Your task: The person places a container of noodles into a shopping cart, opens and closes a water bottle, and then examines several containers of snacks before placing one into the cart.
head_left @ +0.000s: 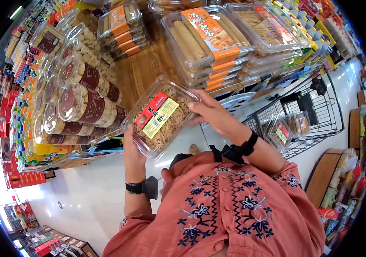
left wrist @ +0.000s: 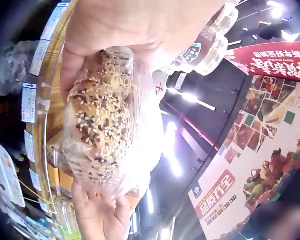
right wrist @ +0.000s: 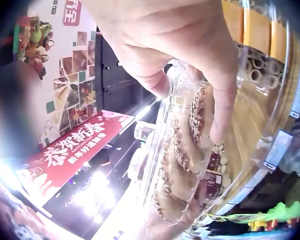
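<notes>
Nearest to the head camera, wears an embroidered shirt (head_left: 223,201). At far left, has round tubs (head_left: 80,103) stacked on the wooden table (head_left: 138,70). With the left hand (head_left: 133,150) half closed round the lower-left side, and the right hand (head_left: 215,112) half closed round the right long side, holds between them a clear box of sesame biscuits (head_left: 159,118), in the air by the table edge, with long axis slanting from lower left to upper right. At right, has a wire cart (head_left: 313,139) with clear boxes (head_left: 279,132) inside, nearer to the right hand.
</notes>
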The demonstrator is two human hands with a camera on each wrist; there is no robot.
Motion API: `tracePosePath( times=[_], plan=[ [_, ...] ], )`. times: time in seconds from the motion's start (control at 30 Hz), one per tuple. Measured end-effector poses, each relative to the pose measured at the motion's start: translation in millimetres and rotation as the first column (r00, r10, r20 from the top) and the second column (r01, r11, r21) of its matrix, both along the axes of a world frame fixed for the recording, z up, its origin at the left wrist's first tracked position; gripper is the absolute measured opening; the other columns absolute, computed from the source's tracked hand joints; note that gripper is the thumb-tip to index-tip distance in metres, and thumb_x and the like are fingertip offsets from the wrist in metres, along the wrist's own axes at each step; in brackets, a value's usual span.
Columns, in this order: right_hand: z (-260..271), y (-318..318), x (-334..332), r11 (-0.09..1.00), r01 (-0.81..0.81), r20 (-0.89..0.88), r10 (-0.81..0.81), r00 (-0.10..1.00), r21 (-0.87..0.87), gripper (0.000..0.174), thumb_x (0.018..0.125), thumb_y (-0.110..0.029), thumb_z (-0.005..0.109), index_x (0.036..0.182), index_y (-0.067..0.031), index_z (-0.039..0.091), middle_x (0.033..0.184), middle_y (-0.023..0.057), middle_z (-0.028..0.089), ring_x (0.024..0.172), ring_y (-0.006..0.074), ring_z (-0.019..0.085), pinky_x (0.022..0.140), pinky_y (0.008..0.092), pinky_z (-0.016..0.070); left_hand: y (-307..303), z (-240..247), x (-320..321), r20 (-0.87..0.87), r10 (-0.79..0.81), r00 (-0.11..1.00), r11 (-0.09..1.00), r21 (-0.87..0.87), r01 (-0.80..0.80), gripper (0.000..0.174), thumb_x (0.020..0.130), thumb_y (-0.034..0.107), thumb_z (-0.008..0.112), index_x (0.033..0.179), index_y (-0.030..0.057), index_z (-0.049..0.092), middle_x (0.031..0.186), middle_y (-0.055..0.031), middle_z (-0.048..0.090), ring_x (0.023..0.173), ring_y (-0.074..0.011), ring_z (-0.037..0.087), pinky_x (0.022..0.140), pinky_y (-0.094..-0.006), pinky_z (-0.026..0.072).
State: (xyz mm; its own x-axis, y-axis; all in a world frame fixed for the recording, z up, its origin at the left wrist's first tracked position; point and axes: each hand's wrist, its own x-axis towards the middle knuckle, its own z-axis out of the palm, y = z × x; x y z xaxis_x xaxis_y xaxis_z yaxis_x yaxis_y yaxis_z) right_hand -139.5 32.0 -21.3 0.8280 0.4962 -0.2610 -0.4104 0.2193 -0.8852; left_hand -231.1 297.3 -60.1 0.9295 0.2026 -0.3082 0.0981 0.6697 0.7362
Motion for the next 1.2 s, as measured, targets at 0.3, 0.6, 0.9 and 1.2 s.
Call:
tracePosePath(
  times=[0.3,0.6,0.9,1.2],
  plan=[
    [-44.1,39.5,20.1,0.997,-0.01,-0.112,0.019,0.993,0.075,0.04,0.101,-0.029,0.058,0.132,-0.0046,0.051,0.122,0.0082,0.06,0.11,0.0229,0.062,0.092,0.0376,0.0552,-6.6,-9.2,16.1,0.01,0.203,0.979,0.978,0.049,-0.204,0.047,0.104,0.035,0.049,0.137,0.0011,0.048,0.137,-0.0126,0.056,0.124,-0.0265,0.056,0.104,-0.0433,0.0451],
    [-56.2,65.8,38.9,0.995,-0.097,-0.219,0.098,0.971,0.014,0.047,0.097,-0.035,0.064,0.125,0.0004,0.053,0.115,0.0128,0.062,0.099,0.0256,0.066,0.079,0.0434,0.06,0.5,-21.5,31.9,0.013,0.171,0.985,0.985,-0.006,-0.171,0.051,0.105,0.039,0.046,0.139,0.0008,0.047,0.138,-0.0139,0.055,0.124,-0.0277,0.056,0.104,-0.0446,0.0462],
    [-85.0,86.7,53.9,0.994,0.085,-0.268,-0.066,0.961,0.062,0.041,0.097,-0.026,0.062,0.122,0.0053,0.052,0.107,0.0159,0.065,0.087,0.0271,0.069,0.073,0.0405,0.0628,3.7,-41.6,59.9,0.095,0.025,0.995,0.999,-0.023,-0.023,0.054,0.107,0.041,0.042,0.144,0.0018,0.042,0.145,-0.0136,0.05,0.131,-0.0269,0.051,0.11,-0.0435,0.0421],
    [-88.3,111.0,57.0,0.963,0.227,-0.279,-0.18,0.943,0.146,0.028,0.096,-0.021,0.062,0.11,0.0023,0.057,0.097,0.0121,0.062,0.089,0.0265,0.067,0.082,0.0408,0.0617,2.4,-39.9,52.8,-0.13,-0.006,0.992,0.967,0.251,0.039,0.045,0.103,0.034,0.052,0.133,0.0014,0.048,0.127,-0.0131,0.056,0.122,-0.0284,0.056,0.095,-0.0459,0.0536]
  ],
)
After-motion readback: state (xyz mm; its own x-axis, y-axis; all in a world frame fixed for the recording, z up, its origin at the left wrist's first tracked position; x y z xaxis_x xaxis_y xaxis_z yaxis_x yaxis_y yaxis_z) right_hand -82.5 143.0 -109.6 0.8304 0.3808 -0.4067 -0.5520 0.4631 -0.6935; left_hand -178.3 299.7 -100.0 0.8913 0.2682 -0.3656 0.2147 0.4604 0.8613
